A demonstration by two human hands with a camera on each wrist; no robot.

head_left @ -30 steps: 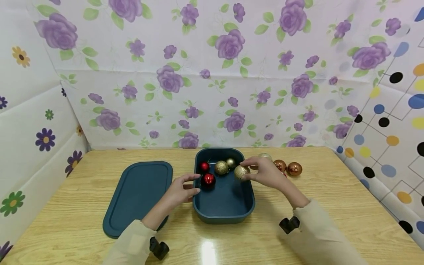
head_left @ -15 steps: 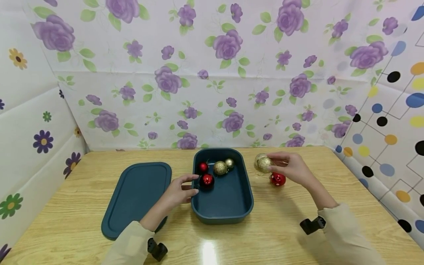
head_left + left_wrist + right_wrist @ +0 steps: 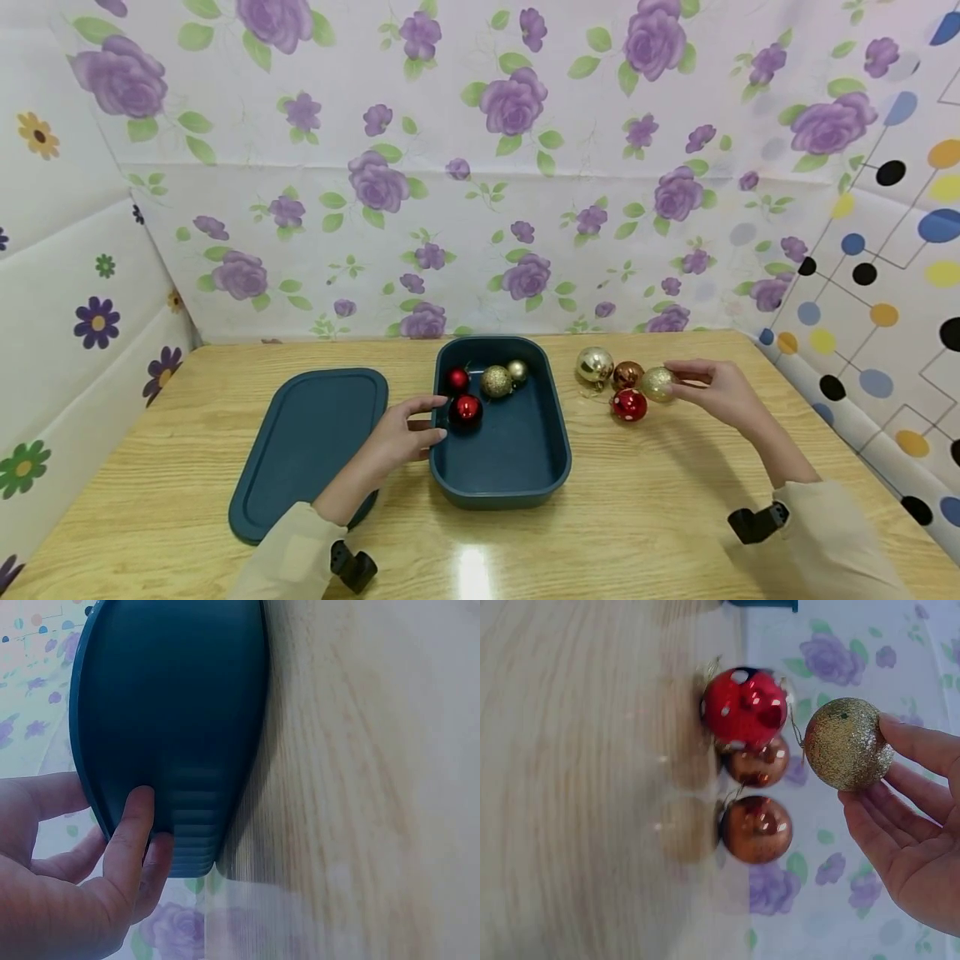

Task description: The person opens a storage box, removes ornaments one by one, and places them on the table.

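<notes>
My right hand pinches a gold glitter Christmas ball between thumb and fingertips, its string loop dangling. In the right wrist view the ball hangs beside a red white-dotted ball and two copper balls. In the head view it hides one copper ball. My left hand holds the left wall of a dark blue box, fingers on both sides of the rim. Inside the box lie two red balls, a gold glitter ball and a small shiny gold ball.
Left of the box lies its flat blue lid, partly behind my left forearm. A shiny pale gold ball stands right of the box, near the copper balls. Flowered cloth rises behind the wooden table.
My right hand has carried the gold glitter ball out from over the box and rightward, past the shiny gold ball, to the copper balls. My left hand stays at the box.
</notes>
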